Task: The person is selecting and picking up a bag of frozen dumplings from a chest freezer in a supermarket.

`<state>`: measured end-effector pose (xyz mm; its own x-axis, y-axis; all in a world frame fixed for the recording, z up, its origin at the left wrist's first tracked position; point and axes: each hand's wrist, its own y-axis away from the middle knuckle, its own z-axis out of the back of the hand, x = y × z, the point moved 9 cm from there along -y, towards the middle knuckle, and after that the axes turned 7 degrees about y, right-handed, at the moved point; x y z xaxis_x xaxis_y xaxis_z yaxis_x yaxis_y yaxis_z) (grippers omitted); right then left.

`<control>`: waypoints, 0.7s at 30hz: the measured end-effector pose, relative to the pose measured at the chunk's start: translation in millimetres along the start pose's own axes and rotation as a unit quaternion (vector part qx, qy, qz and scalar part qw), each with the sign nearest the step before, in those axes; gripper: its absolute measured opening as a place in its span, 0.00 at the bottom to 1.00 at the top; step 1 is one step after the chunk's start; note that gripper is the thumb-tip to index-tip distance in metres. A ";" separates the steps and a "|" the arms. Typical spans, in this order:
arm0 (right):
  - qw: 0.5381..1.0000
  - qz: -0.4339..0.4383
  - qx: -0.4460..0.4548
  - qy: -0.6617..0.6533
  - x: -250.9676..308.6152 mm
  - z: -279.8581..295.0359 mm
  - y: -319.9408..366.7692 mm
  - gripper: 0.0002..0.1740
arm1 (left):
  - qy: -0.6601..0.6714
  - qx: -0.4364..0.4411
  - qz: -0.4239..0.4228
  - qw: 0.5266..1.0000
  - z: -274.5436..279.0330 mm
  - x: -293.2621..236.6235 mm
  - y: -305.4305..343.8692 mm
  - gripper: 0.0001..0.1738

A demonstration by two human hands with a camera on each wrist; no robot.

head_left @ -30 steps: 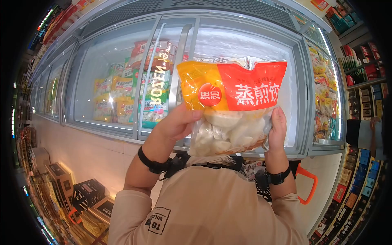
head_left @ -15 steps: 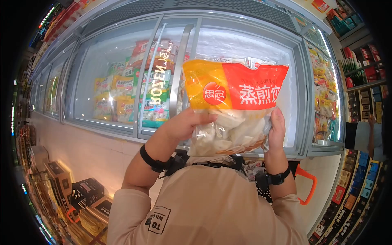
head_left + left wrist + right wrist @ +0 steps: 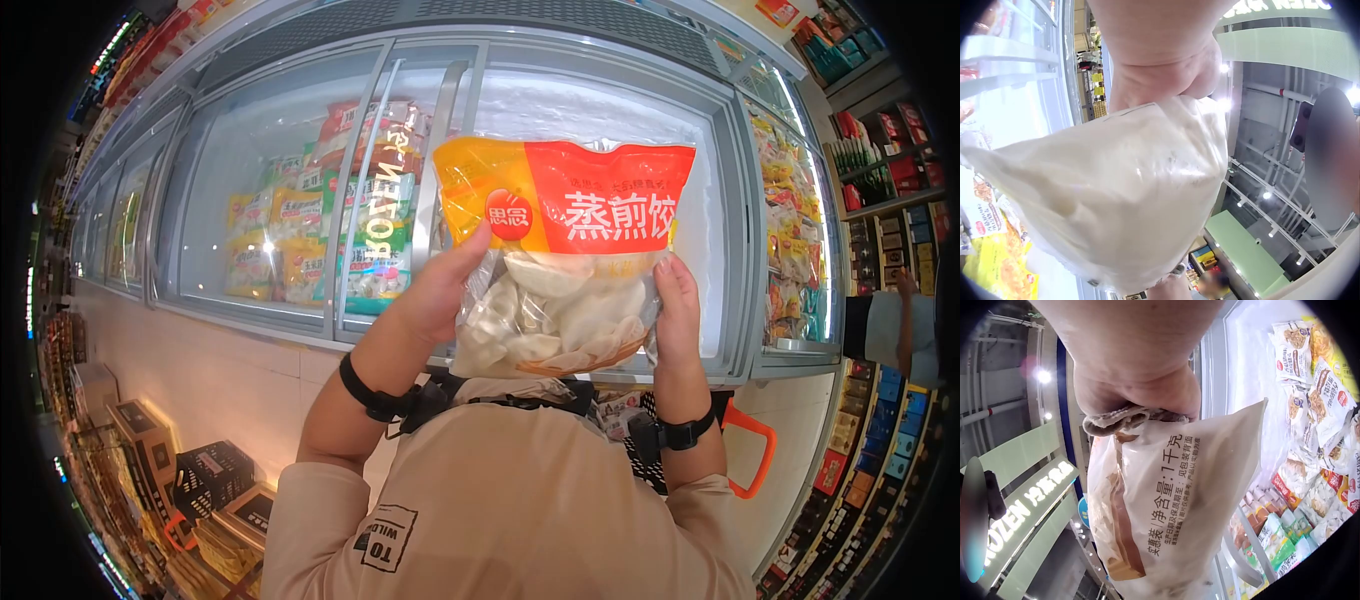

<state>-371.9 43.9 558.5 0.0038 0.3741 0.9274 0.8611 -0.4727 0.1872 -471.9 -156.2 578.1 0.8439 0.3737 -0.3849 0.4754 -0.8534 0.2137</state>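
Note:
A large clear bag of dumplings [image 3: 570, 300] with an orange and red printed top is held up in front of the chest in the head view. The left hand [image 3: 447, 285] grips its left side, thumb on the front near the round logo. On the right edge, the right hand [image 3: 677, 308] pinches the bag with its thumb in front. The left wrist view shows the bag's whitish side [image 3: 1129, 181] below the left hand [image 3: 1166, 81]. In the right wrist view the right hand [image 3: 1141, 394] holds the bag [image 3: 1172, 487] by a bunched edge; its other fingers are hidden.
Behind the bag stands a chest freezer [image 3: 745, 250] with sliding glass lids, packed bags [image 3: 280, 240] showing through at the left. An orange handle [image 3: 768, 455] is at the lower right, black crates [image 3: 212, 475] at the lower left. Another person [image 3: 893, 330] stands at the far right.
The bag has shifted slightly left and up. The left thumb, lower on the bag half a second ago, now lies higher, beside the logo. The right hand keeps its hold.

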 end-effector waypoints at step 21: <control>0.975 0.135 -0.136 0.111 45.5 17.5 9.1 0.22 | 0.011 0.018 -0.015 1.000 -16.1 -14.7 1.7 0.34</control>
<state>-355.0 70.6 596.7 0.0762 0.0395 0.9963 0.6766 -0.7360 -0.0226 -479.4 -157.2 598.6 0.8351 0.4071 -0.3699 0.4916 -0.8540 0.1700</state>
